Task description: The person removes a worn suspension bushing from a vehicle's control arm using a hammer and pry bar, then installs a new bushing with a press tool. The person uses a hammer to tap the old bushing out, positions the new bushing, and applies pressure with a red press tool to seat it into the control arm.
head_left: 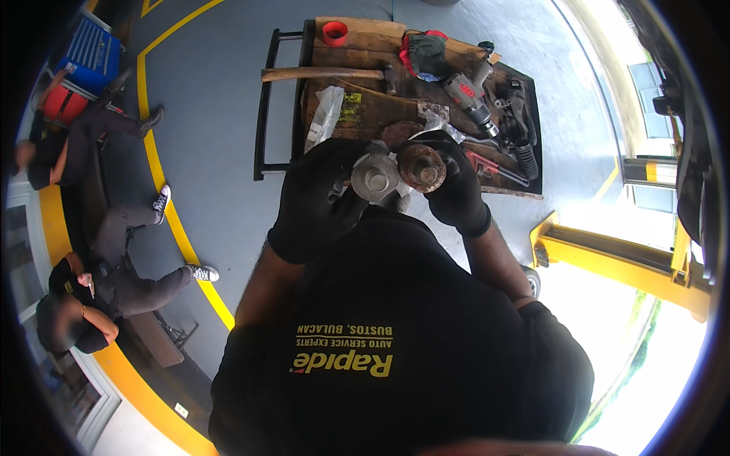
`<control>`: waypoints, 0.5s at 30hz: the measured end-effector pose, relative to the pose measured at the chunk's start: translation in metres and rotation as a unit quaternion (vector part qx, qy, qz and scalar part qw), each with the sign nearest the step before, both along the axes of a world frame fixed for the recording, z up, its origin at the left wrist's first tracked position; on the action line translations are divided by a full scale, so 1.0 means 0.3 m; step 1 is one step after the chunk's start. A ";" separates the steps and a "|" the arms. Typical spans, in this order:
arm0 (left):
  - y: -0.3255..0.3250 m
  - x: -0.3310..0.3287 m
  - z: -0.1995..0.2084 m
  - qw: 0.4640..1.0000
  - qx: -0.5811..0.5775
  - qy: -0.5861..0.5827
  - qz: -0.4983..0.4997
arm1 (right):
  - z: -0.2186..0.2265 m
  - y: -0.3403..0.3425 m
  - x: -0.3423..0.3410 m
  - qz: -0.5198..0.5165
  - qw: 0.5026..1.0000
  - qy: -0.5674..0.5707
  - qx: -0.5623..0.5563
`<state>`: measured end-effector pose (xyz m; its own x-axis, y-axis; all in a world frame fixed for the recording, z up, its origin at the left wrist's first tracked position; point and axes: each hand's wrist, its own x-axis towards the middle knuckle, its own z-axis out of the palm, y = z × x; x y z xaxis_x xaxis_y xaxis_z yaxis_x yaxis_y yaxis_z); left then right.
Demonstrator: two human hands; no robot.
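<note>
My left hand [312,197], in a black glove, grips a clean silver round metal part [372,178] with a raised stub at its middle. In the black-gloved right hand [458,186] is a rusty brown round metal part [422,168] of similar shape, its centre also raised. I hold the two side by side in front of my chest, their round faces up and their rims touching or nearly so. The fingers of both hands are wrapped round them, and the undersides are hidden. Just beyond my hands stands a wood-topped cart [365,52].
On the cart lie a hammer [327,74], a red ring [334,33], a cloth [424,55], a plastic bag [325,114], an impact wrench [470,101], a red pipe wrench [494,166] and a ribbed black part [526,158]. Two people sit at left. A yellow lift post [608,254] stands right.
</note>
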<state>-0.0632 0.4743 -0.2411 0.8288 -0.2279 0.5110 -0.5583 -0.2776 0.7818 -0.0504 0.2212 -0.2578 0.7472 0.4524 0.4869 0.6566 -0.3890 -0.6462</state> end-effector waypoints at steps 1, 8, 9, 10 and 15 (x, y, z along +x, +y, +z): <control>-0.002 -0.002 0.000 1.000 -0.003 0.000 -0.001 | -0.001 -0.002 -0.001 0.001 1.000 0.000 0.005; -0.013 -0.011 0.002 1.000 -0.008 -0.010 -0.009 | -0.006 -0.012 -0.011 0.009 1.000 0.014 0.009; -0.014 -0.012 0.004 1.000 -0.008 -0.020 -0.010 | -0.003 -0.012 -0.013 0.008 1.000 0.011 0.012; -0.015 -0.013 0.006 1.000 -0.005 -0.015 -0.009 | 0.000 -0.012 -0.017 0.012 0.999 0.021 0.022; -0.016 -0.024 0.019 1.000 -0.004 -0.011 -0.006 | 0.024 -0.014 -0.039 -0.002 0.999 0.038 0.003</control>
